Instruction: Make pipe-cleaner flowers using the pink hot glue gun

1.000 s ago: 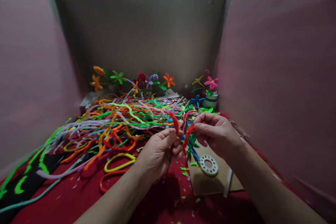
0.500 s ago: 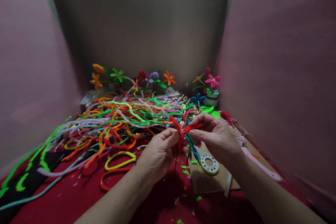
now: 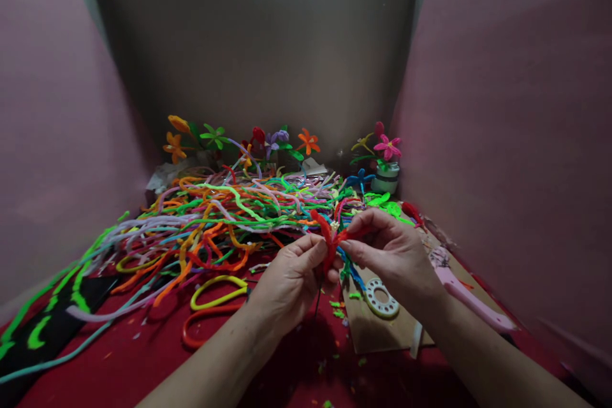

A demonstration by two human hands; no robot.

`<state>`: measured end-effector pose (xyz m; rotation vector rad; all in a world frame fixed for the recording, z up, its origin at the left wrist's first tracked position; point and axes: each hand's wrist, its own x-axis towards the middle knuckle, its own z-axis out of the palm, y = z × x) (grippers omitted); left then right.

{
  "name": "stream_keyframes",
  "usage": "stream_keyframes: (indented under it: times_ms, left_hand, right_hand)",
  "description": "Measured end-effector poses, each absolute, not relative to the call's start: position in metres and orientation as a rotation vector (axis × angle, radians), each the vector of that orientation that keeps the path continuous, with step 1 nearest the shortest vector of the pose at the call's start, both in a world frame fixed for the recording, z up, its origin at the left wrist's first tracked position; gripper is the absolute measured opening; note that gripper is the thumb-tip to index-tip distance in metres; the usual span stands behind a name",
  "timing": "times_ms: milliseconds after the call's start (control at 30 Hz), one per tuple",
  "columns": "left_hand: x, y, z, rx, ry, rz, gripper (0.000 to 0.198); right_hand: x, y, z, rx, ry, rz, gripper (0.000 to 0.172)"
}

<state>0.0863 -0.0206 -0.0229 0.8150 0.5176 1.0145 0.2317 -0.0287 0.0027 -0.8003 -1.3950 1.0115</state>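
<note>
Above red surface (image 3: 291, 376) — left fingers (image 3: 310, 256) pinching red flower (image 3: 329, 247), right fingers (image 3: 366, 254) pinching petal (image 3: 354, 235).

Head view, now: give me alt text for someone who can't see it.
The left hand holds a red flower while the right hand pinches one petal. Behind them lies a heap of colorful stems, with more flowers at the back.

A person's left hand (image 3: 296, 272) hides the lower part of a red fuzzy flower (image 3: 329, 248), while the right hand (image 3: 389, 252) covers one petal's end. The left forearm (image 3: 224, 350) blocks part of a red loop (image 3: 205, 313); a turquoise strand (image 3: 52, 366) runs off the left edge.
</note>
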Motion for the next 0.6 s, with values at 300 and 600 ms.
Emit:
stream_keyframes:
  times_ms: [300,600]
  left_hand:
    - [0.088,-0.022,-0.025,0.797,0.489,1.019,0.012]
    - [0.088,-0.024,-0.026,0.813,0.483,1.025,0.014]
  right_hand:
    - [0.230,-0.031,-0.005,-0.844,-1.473,0.812,0.011]
    - [0.227,-0.031,-0.014,-0.822,-1.483,0.643,0.013]
